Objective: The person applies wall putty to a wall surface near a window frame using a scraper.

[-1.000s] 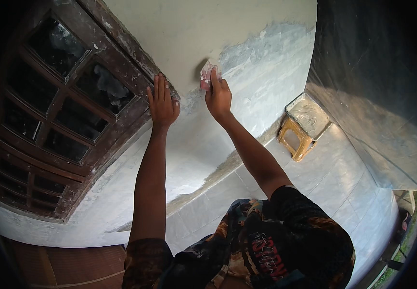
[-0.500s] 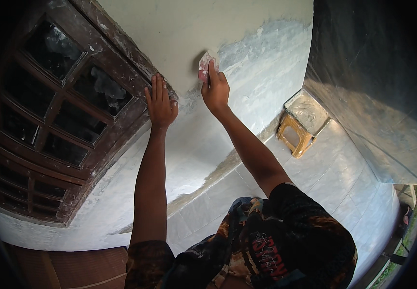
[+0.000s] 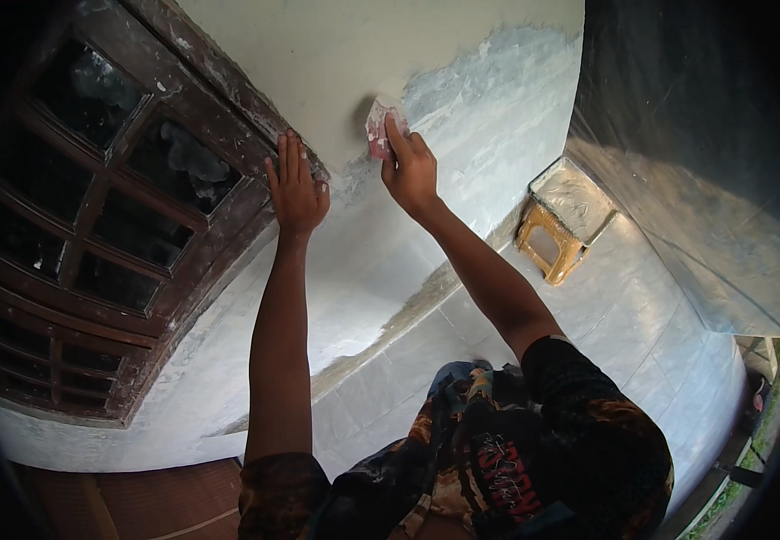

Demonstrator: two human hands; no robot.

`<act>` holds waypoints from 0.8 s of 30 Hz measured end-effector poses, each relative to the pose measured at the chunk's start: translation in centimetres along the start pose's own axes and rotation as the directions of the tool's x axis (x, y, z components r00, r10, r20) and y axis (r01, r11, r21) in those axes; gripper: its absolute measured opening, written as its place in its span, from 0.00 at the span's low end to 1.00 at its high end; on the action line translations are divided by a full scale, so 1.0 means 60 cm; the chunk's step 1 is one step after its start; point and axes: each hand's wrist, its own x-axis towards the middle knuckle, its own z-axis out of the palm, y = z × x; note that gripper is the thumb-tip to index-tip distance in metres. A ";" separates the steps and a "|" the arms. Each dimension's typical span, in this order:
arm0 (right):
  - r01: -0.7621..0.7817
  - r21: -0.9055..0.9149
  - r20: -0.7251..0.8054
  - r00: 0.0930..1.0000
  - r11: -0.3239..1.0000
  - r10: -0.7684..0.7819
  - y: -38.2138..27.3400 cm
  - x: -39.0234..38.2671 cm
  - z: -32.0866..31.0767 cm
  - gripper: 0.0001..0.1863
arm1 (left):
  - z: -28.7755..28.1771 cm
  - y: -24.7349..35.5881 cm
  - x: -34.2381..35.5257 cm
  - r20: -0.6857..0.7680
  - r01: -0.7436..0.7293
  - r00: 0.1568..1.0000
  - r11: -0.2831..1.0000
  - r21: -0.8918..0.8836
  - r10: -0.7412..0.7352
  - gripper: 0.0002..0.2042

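My right hand [image 3: 412, 180] grips a reddish putty scraper [image 3: 383, 126] smeared with white filler, its forefinger stretched along the blade. The scraper lies against the wall [image 3: 336, 54], where the cream surface meets a patchy grey-white coat [image 3: 489, 108]. To its left, my left hand [image 3: 300, 200] rests flat with fingers stretched out, its fingertips on the edge of the dark brown wooden frame [image 3: 259, 121]. Nothing shows in the left hand.
A brown paned door or window [image 3: 120, 171], spattered white, fills the left side. On the tiled floor [image 3: 606, 315] to the right stands a yellow stool [image 3: 547, 243] bearing a tray of pale paste [image 3: 574, 200]. A dark sheet-like surface [image 3: 678, 180] rises beyond it.
The scraper has turned a little and shows more of its face, shifting slightly left against the wall. My left hand keeps its place on the frame; the whole view has shifted slightly.
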 end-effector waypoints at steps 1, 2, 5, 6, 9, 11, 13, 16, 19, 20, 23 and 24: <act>0.046 -0.033 -0.007 0.999 0.998 -0.046 0.016 0.023 -0.006 0.38 | 0.001 -0.002 0.000 -0.006 -0.001 1.000 1.000 0.014 0.001 0.35; 0.090 -0.072 -0.012 0.996 0.993 -0.091 0.034 0.041 -0.010 0.38 | 0.003 -0.002 -0.001 -0.011 -0.004 1.000 1.000 0.023 0.004 0.35; 0.227 -0.111 -0.046 0.971 0.968 -0.233 0.083 0.065 -0.004 0.37 | 0.004 -0.001 -0.003 -0.010 0.002 1.000 1.000 0.003 -0.002 0.34; 0.290 -0.130 -0.039 0.954 0.948 -0.297 0.092 0.065 -0.002 0.36 | 0.003 -0.002 -0.004 -0.007 0.004 1.000 1.000 0.006 -0.004 0.34; 0.344 -0.143 -0.002 0.938 0.928 -0.348 0.117 0.054 0.013 0.34 | 0.003 -0.003 -0.004 0.005 0.003 1.000 1.000 0.024 -0.003 0.34; 0.375 -0.147 0.010 0.926 0.915 -0.378 0.127 0.037 0.030 0.33 | 0.003 -0.006 -0.006 0.007 0.006 1.000 1.000 0.023 -0.006 0.34; 0.339 -0.165 0.035 0.941 0.926 -0.338 0.137 0.011 0.042 0.32 | 0.007 -0.001 -0.004 -0.001 0.010 1.000 1.000 0.012 -0.010 0.34; 0.278 -0.128 -0.022 0.959 0.952 -0.283 0.143 -0.034 0.057 0.32 | 0.005 0.004 0.004 -0.003 0.001 1.000 1.000 0.009 -0.001 0.34; 0.146 -0.016 0.020 0.989 0.989 -0.146 0.112 -0.093 0.067 0.32 | 0.006 0.000 -0.001 0.000 0.001 1.000 1.000 0.009 -0.001 0.34; 0.129 0.039 0.010 0.992 0.991 -0.129 0.088 -0.113 0.071 0.32 | 0.004 -0.003 -0.003 -0.003 -0.004 1.000 1.000 0.018 0.004 0.34; 0.064 0.295 0.057 0.995 0.953 -0.084 0.021 -0.122 0.050 0.36 | 0.003 -0.006 -0.011 0.021 0.018 1.000 1.000 0.021 -0.018 0.34; 0.061 0.298 0.062 0.995 0.953 -0.083 0.015 -0.103 0.040 0.36 | 0.000 -0.006 -0.011 0.026 0.022 0.999 0.999 0.023 -0.023 0.34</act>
